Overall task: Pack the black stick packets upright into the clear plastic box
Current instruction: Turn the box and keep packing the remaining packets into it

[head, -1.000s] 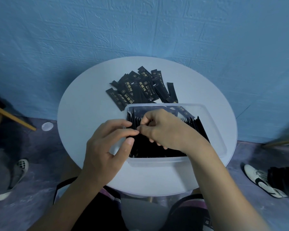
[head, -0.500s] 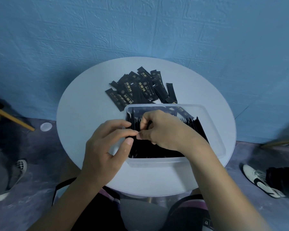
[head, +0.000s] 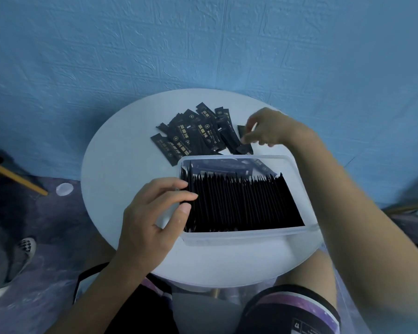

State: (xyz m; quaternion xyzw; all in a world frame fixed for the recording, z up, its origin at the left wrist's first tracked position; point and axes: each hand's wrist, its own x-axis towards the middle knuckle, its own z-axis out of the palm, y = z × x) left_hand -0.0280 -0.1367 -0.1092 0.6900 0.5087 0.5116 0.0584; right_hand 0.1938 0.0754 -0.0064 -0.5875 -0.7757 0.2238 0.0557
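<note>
Head view: a clear rectangular plastic box (head: 239,237) sits on the near right part of a round white table (head: 121,169), its long side running left to right. Inside, a row of upright packets (head: 246,203) fills the box from its left wall to past the middle. Each black stick packet stands with its thin edge up, its long axis running from the box's near wall to its far wall, and the tops lean slightly right.

A loose pile of black stick packets with gold print (head: 196,136) lies flat near the table's far edge, just beyond the box's far wall, fanned with long axes running mostly far to near.

At the box's left end, the left hand (head: 155,213) is curled, thumb and fingertips pinching the leftmost packets of the row. The right arm stretches over the box's right side, and the right hand (head: 270,131) pinches one black packet (head: 241,131) at the pile's right end between thumb and curled fingers.
</note>
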